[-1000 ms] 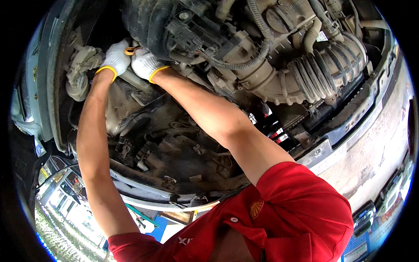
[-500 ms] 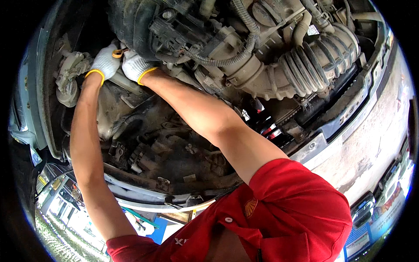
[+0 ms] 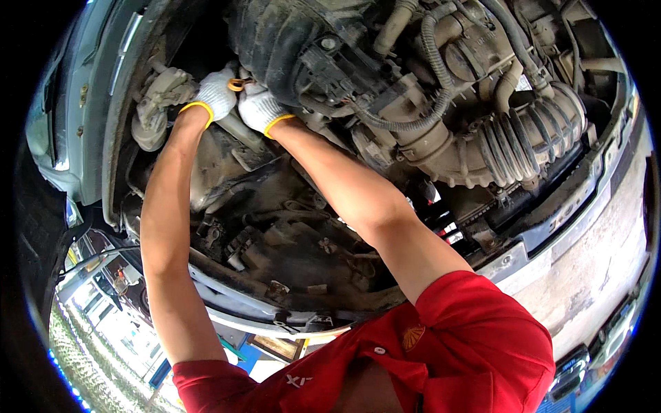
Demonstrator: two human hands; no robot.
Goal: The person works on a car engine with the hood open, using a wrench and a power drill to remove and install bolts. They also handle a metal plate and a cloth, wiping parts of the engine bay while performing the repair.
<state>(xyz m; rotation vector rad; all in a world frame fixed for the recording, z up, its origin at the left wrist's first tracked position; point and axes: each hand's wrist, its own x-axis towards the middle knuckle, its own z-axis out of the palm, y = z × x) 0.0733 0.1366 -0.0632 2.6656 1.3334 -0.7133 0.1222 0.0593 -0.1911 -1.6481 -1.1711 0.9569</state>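
Observation:
Both my hands wear white knit gloves with yellow cuffs and reach deep into the engine bay, close together beside the dark engine cover (image 3: pixel 265 51). My left hand (image 3: pixel 216 95) is curled closed, its fingertips turned away from view. My right hand (image 3: pixel 260 110) is closed too, with its fingers partly hidden near the cover's edge. Between them shows a small orange loop-shaped piece (image 3: pixel 237 85), touching or nearly touching both gloves. What either hand grips cannot be made out. A grey, dusty metal part (image 3: pixel 162 103) sits just left of my left hand.
A ribbed air intake hose (image 3: pixel 513 141) curves across the right side. A thin corrugated conduit (image 3: pixel 430 69) runs over the engine. Below my forearms lies a dark, grimy hollow with connectors (image 3: pixel 241 248). The car's front edge (image 3: pixel 275 316) bends along in front of my body.
The whole view has shifted, so engine and hands appear farther right and slightly lower. Against the engine parts, my hands stay in nearly the same spot, with the orange loop still between them.

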